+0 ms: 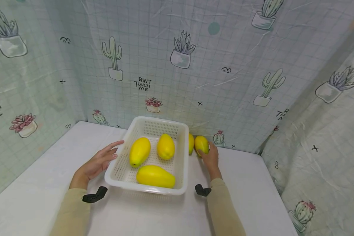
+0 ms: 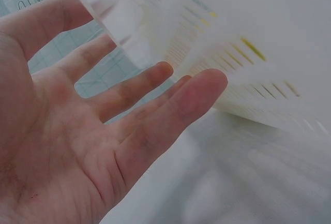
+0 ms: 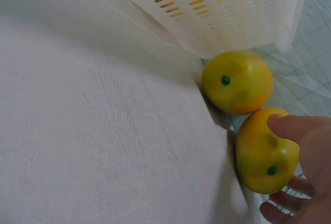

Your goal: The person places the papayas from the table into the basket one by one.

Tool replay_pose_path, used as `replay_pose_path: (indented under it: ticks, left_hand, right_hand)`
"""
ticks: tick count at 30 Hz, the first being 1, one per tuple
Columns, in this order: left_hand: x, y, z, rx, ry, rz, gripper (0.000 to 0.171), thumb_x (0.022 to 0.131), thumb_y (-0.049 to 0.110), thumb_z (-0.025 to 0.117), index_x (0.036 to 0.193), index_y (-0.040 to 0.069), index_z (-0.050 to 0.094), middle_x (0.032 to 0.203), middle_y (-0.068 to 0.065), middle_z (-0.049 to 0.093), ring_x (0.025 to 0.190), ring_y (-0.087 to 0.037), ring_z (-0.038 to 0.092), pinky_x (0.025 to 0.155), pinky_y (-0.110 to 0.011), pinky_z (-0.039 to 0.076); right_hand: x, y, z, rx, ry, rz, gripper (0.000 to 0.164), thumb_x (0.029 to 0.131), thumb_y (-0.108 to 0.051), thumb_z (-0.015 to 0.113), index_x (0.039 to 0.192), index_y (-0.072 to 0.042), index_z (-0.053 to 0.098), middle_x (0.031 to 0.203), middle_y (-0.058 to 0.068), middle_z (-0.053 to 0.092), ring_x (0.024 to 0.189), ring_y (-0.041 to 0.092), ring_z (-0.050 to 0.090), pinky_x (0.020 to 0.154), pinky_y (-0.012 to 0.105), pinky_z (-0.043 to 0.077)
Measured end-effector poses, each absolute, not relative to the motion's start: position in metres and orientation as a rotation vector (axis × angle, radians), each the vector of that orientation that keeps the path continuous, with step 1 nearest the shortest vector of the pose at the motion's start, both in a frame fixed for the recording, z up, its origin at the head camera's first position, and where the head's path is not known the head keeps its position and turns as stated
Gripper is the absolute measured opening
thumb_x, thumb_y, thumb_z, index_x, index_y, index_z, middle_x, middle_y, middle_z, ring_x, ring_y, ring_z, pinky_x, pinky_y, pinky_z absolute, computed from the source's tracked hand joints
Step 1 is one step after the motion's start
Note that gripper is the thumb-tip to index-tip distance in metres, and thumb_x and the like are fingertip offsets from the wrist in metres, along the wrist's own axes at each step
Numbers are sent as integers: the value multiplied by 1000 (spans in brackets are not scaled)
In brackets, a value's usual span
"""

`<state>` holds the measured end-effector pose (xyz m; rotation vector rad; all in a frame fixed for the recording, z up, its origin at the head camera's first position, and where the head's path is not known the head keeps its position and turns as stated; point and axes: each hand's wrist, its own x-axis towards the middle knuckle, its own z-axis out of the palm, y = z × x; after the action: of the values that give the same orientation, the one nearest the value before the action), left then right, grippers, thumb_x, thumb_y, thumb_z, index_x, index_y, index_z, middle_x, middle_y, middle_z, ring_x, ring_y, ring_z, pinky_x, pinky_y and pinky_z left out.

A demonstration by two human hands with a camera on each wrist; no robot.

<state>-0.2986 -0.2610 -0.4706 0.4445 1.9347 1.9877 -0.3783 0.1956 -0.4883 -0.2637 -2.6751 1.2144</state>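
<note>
A white perforated plastic basket (image 1: pixel 185 164) holds three yellow papaya-like fruits: one on the left (image 1: pixel 140 151), one on the right (image 1: pixel 166 147) and one lying across the front (image 1: pixel 155 176). Along its left side, my left hand (image 1: pixel 98 160) touches the wall with extended, spread fingers; the left wrist view shows the fingertips (image 2: pixel 164 69) right at the plastic. Beyond the basket's right side, my right hand (image 1: pixel 211 159) holds a yellow-green mango (image 3: pixel 261 149), thumb on its top and fingers curled round its far side. A second mango (image 3: pixel 238 81) sits between it and the basket, partly hidden in the head view.
The basket and mangoes stand at the back of a white-covered table (image 1: pixel 239 196). A cactus-print curtain (image 1: pixel 153 65) rises directly behind and along both sides. Black wrist mounts (image 1: pixel 95 195) sit on both sleeves.
</note>
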Motion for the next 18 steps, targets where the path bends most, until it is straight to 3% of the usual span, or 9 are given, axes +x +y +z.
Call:
replay_pose_path:
  ticks: [18]
  left_hand:
    - [-299, -261, -472, 422, 1891, 2020, 55, 96, 15, 41, 145, 29, 21, 154, -9, 10, 113, -17, 57, 88, -35, 51]
  right_hand:
    - [-387, 195, -495, -243, -2697, 1202, 79, 82, -30, 66, 143, -7, 21, 142, 17, 31, 129, 33, 33, 109, 50, 28]
